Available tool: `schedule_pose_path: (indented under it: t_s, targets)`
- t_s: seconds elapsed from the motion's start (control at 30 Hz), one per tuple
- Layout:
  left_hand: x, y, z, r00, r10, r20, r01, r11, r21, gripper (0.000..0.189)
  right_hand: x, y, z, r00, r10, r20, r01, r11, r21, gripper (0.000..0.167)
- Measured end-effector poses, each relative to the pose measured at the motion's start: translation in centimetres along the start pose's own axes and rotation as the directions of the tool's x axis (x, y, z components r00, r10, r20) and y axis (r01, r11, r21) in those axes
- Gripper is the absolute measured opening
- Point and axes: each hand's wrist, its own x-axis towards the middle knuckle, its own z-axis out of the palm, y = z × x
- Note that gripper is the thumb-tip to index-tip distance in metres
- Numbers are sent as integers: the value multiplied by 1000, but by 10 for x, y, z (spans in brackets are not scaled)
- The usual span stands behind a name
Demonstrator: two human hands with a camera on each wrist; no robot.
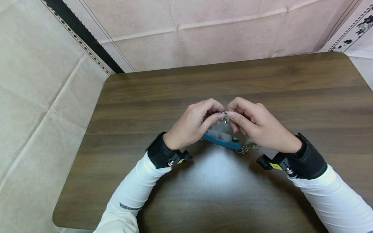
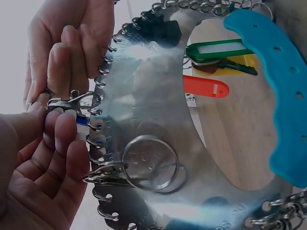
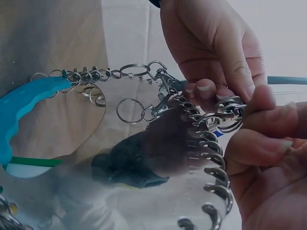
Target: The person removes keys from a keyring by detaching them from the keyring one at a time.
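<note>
White sleeves point(image 1: 131, 191) cross the wooden table point(image 1: 96, 194); the left hand point(image 1: 193, 119) and right hand point(image 1: 256, 121) meet, both pinching a silver clasp point(image 2: 64, 103) at the ringed rim of a metal plate point(image 2: 139, 105). Clasp crosswise to rim, hook end toward plate; the blue handle point(image 1: 220, 141) runs left-right, nearest the person.

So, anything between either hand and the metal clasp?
Nothing visible. The left hand and right hand both have fingertips directly on the metal clasp. In the left wrist view it reaches the hooked edge of the metal plate, with no other object seen between.
</note>
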Motion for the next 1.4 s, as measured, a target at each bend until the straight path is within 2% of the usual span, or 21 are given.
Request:
schedule_pose_path:
  t_s: [0.17,0.37,0.6,0.9,1.23,1.4]
  targets:
    - [0,0,0,999,34,-11,-34,999,13,6,0,0,-1,1000,8,17,-8,999,35,10]
    - [-2,0,-1,994,100,-32,-97,992,77,6,-1,-2,-2,999,33,24,-34,998,58,8]
    - [-3,3,-2,994,107,-35,-99,980,171,7,0,-2,-3,999,29,38,-30,999,38,9]
    - [-2,4,-1,992,119,-52,-104,967,232,8,-1,-1,-3,1000,2,20,-1,998,-63,11]
    - [-3,4,-2,987,143,-67,-128,974,185,9,-1,-2,-1,1000,21,1,-21,999,-40,7]
    - [-3,5,-2,987,144,-74,-131,978,164,9,0,-2,-1,1000,2,0,-2,999,-40,7]
